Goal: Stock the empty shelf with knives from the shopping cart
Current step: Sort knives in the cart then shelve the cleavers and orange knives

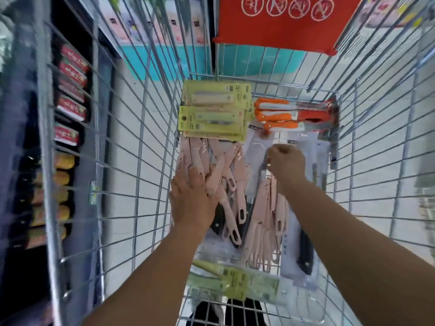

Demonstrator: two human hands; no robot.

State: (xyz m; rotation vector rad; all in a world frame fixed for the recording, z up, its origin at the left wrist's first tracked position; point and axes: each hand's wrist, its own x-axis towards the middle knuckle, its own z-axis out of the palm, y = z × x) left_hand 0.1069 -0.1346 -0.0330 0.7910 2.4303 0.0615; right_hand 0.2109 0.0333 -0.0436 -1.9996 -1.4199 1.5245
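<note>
Knives fill the floor of the shopping cart (150,128) we are leaning over: a loose heap of pink knives (221,175) lies in the middle, yellow-green carded packs (213,111) sit at the far end, and orange-handled knives (280,114) lie to their right. The print on the cards is too blurred for us to read. Our left hand (191,198) lies flat on the pink heap, fingers spread and pressed down on the handles. Our right hand (286,161) is curled closed over a clear-wrapped knife pack (259,147); we cannot tell exactly what the fingers pinch. A black-handled knife (306,252) lies near our right forearm. A red sign (282,22) with four white crossed-out circle symbols hangs on the cart's far wall. Red boxes (71,83) line a dark shelf to the left.
</note>
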